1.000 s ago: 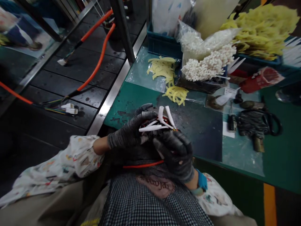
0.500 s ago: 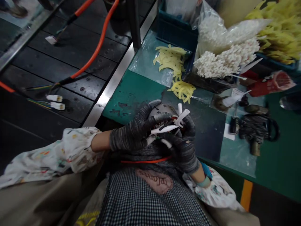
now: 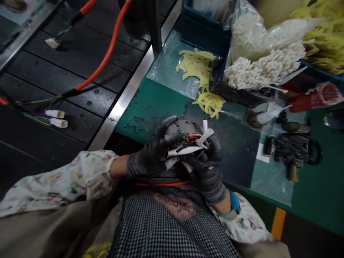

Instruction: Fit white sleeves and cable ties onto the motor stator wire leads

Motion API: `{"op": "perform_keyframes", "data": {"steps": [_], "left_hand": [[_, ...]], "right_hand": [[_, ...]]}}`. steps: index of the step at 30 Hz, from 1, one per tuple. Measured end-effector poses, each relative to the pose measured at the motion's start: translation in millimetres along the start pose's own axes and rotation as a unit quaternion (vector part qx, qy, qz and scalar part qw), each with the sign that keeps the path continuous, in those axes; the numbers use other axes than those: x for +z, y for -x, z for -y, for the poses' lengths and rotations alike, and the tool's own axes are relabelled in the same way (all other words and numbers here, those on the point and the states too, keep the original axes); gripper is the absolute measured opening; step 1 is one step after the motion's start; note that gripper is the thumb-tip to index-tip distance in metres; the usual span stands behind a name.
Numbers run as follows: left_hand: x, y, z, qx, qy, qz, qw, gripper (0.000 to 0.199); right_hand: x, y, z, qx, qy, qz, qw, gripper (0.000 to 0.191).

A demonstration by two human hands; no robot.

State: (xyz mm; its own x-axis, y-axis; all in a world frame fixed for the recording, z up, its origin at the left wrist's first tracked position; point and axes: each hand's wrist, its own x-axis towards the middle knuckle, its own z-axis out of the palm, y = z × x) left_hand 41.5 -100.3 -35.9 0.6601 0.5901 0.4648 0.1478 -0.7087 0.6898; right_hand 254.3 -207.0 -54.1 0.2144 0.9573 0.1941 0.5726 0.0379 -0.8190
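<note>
A round grey metal part [image 3: 185, 127] with dark handwriting on it is between my gloved hands, at the near edge of the green table. My left hand [image 3: 154, 150] wraps round its left side. On the right, my right hand [image 3: 208, 168] grips it, fingers bent round the side. White sleeves [image 3: 205, 137] stick up from wires at its front, and another white sleeve [image 3: 185, 151] lies across it. The wires under my fingers are partly hidden.
Yellow strips [image 3: 199, 68] lie on plastic on the green table [image 3: 139, 104]. Behind are a bag of white pieces [image 3: 263, 68] and blue bins. A black taped tool [image 3: 292, 150] lies right. Orange cables [image 3: 107, 53] with white connectors cross the rollers at left.
The round part has tilted, showing more of its grey side. My left fingers have shifted left along it, and the white sleeves have moved slightly. The whole view has shifted a little.
</note>
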Motion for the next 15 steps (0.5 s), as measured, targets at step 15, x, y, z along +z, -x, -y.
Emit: {"op": "perform_keyframes", "data": {"steps": [15], "left_hand": [[16.7, -22.1, -9.9, -0.03, -0.017, -0.035, 0.999, 0.082]], "right_hand": [[-47.7, -15.8, -11.9, -0.173, 0.124, 0.017, 0.977, 0.039]]}}
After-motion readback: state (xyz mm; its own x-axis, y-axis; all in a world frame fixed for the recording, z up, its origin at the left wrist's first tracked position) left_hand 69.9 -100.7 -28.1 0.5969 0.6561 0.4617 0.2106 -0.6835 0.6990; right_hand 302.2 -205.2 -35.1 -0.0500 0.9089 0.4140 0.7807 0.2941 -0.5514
